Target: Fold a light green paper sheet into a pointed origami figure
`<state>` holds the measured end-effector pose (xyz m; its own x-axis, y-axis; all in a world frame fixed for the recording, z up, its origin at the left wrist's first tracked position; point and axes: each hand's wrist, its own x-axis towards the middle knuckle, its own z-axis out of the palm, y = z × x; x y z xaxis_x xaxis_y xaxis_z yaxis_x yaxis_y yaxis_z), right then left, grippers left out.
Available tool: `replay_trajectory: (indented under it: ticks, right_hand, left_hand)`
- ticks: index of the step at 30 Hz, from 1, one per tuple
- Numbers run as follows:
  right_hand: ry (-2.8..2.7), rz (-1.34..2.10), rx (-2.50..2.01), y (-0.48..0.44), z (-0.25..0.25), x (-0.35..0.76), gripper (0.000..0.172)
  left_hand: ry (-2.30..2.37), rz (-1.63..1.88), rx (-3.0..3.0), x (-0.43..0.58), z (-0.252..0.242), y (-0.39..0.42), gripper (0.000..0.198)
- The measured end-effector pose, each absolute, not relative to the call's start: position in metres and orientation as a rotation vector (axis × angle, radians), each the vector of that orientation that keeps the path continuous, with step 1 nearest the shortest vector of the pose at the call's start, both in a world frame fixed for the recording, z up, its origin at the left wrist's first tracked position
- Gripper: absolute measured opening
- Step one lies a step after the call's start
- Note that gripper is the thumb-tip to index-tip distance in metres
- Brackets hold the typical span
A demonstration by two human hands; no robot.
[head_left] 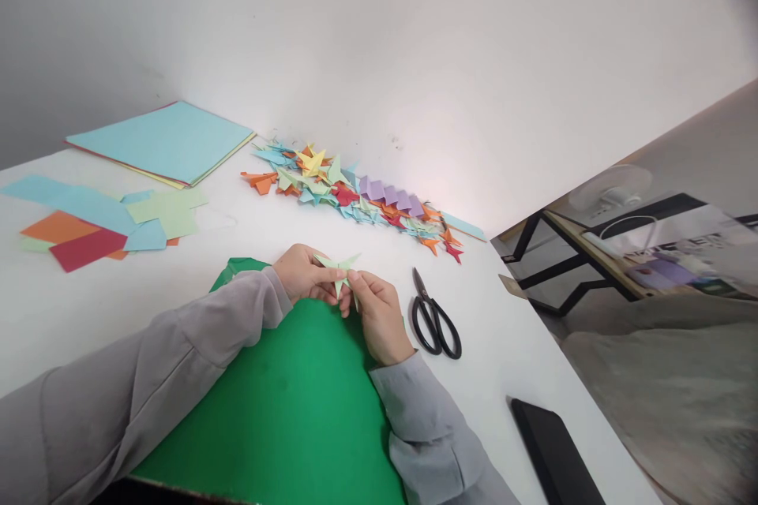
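Both of my hands pinch a small light-green folded paper shape (338,266) with pointed tips, held just above a green mat (296,410). My left hand (306,274) grips its left side with closed fingers. My right hand (379,316) grips its lower right part between thumb and fingers. Black scissors (435,319) lie shut on the white table just right of my right hand.
A row of several folded coloured paper shapes (355,193) runs along the wall. A stack of square sheets, light blue on top, (163,142) lies at the far left, with loose cut pieces (95,225) nearer. A black flat object (553,454) lies by the table's right edge (533,308).
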<state>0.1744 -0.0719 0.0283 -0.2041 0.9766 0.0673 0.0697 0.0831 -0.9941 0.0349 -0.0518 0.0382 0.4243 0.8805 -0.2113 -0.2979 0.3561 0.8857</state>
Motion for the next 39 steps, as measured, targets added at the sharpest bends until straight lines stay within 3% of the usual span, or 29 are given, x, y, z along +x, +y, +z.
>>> replay_trajectory:
  ticks: [8,15,24,29,39]
  right_hand:
    - [-1.450,1.138,-1.121,-0.0727,0.0252,0.1750,0.035]
    - [-1.266,1.349,-1.067,-0.0707,0.0253,0.1762,0.039]
    - [-1.492,1.012,-1.156,-0.0718,0.0254,0.1775,0.043]
    - [-1.469,1.137,-1.158,-0.0713,0.0270,0.1770,0.048]
    - [-1.477,1.156,-1.063,-0.0717,0.0280,0.1747,0.040]
  left_hand:
    - [0.814,0.837,0.826,0.0341,0.0390,-0.0517,0.029]
    - [0.843,0.861,0.789,0.0343,0.0429,-0.0509,0.027]
    - [0.833,0.875,0.771,0.0327,0.0436,-0.0510,0.028]
    - [0.825,0.882,0.815,0.0323,0.0425,-0.0508,0.032]
    - [0.799,0.855,0.824,0.0347,0.0429,-0.0537,0.031]
